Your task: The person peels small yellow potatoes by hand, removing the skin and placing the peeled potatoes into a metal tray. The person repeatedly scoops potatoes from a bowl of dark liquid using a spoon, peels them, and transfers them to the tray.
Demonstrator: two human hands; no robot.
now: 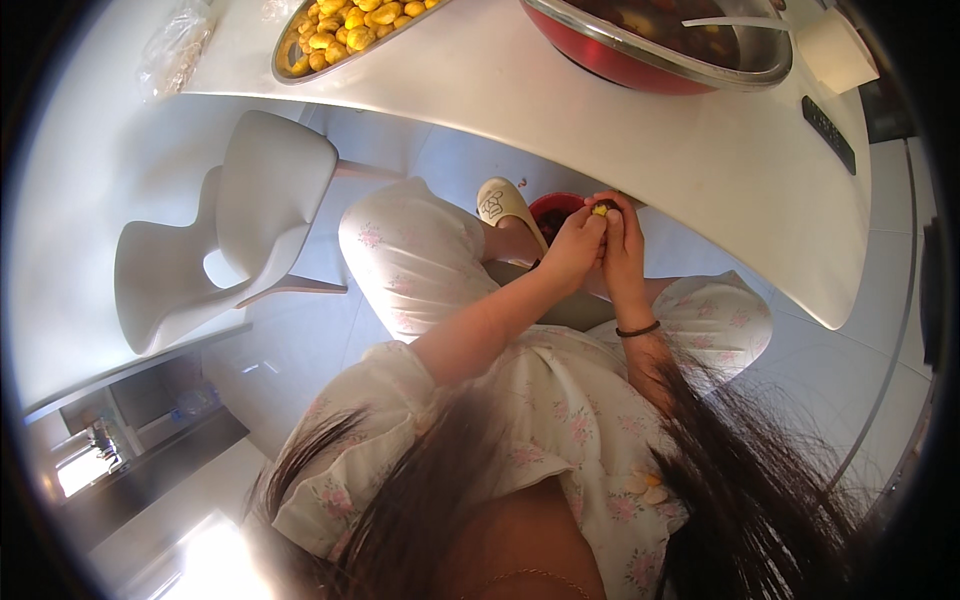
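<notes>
A partly peeled chestnut point(601, 210), dark brown shell with yellow flesh showing, is pinched between my two hands beside the table edge. My left hand point(576, 244) presses against it from the left, fingers curled. On the other side, my right hand point(627, 238) grips it with the thumb near the yellow part and fingers wrapped behind. Below my hands, a red bin point(556, 201) stands on the floor, dark scraps inside, partly hidden by my hands. Whether either hand also holds a small tool cannot be made out.
On the white table point(480, 97) are a metal tray point(279, 60) of peeled chestnuts, a red bowl point(622, 66) with dark contents and a white-handled utensil point(731, 23), a remote control point(828, 135), a paper roll point(836, 51) and a plastic bag point(176, 49). A white chair point(274, 169) stands left.
</notes>
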